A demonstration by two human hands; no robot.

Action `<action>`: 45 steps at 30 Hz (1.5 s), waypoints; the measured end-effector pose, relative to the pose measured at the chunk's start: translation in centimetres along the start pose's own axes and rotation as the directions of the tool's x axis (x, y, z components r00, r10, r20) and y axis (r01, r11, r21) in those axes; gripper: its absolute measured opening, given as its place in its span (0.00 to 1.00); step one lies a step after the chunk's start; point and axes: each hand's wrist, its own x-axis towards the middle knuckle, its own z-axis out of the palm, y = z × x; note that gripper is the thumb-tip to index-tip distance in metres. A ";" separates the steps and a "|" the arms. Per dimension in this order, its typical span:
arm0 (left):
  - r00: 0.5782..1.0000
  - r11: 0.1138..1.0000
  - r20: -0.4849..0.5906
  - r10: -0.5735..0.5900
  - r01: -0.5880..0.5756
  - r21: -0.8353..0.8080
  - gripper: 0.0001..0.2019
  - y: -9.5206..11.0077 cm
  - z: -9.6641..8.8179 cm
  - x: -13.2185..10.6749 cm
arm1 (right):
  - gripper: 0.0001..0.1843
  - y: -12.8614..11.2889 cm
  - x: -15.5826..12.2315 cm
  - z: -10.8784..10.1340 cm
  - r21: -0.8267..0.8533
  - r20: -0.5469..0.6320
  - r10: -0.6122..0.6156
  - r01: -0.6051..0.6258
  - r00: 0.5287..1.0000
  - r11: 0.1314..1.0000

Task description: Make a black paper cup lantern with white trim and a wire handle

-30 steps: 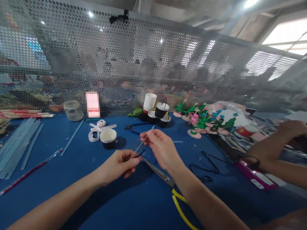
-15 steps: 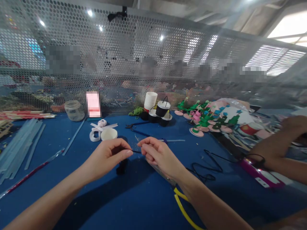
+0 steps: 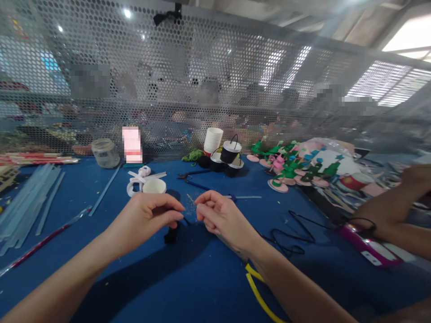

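My left hand [image 3: 148,217] is pinched shut over the blue table [image 3: 101,233], with a thin black cord at its fingertips and a dark bit [image 3: 171,235] hanging below it. My right hand [image 3: 218,217] is also pinched, its fingertips a short gap from the left ones; what it grips is too small to name. A white paper cup [image 3: 154,186] stands just beyond my left hand. Yellow plier handles [image 3: 259,294] poke out under my right forearm.
A perforated metal screen [image 3: 202,89] closes off the far edge. Stacked white and black cups [image 3: 222,154], blue pliers [image 3: 195,178], a jar [image 3: 104,152], clear strips [image 3: 27,202], green and pink foam figures [image 3: 292,170] and a black cord [image 3: 292,233] lie around. Another person's arm [image 3: 390,211] rests at right.
My hands have dropped lower and closer together. The thin silvery wire held up a second ago is out of sight; the scissor blade is now hidden under my right arm.
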 end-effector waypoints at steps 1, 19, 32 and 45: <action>1.000 1.000 -0.001 0.008 -0.008 0.012 0.05 0.0 0.0 0.0 | 0.04 0.1 0.0 0.0 -0.001 -0.002 0.000 0.000 1.000 1.000; 0.985 0.990 -0.100 0.138 -0.133 0.050 0.06 -0.4 0.1 0.3 | 0.05 -0.8 0.1 -0.1 -0.232 0.044 -0.022 0.031 0.999 0.972; 0.950 0.914 -0.125 0.286 -0.232 0.333 0.05 -0.9 0.5 0.7 | 0.07 -0.6 -0.5 0.0 -0.270 0.070 -0.056 0.073 0.996 0.960; 0.947 0.902 -0.117 0.299 -0.241 0.358 0.05 -0.8 0.5 0.5 | 0.06 0.1 -0.3 0.2 -0.253 0.051 -0.078 0.088 0.996 0.963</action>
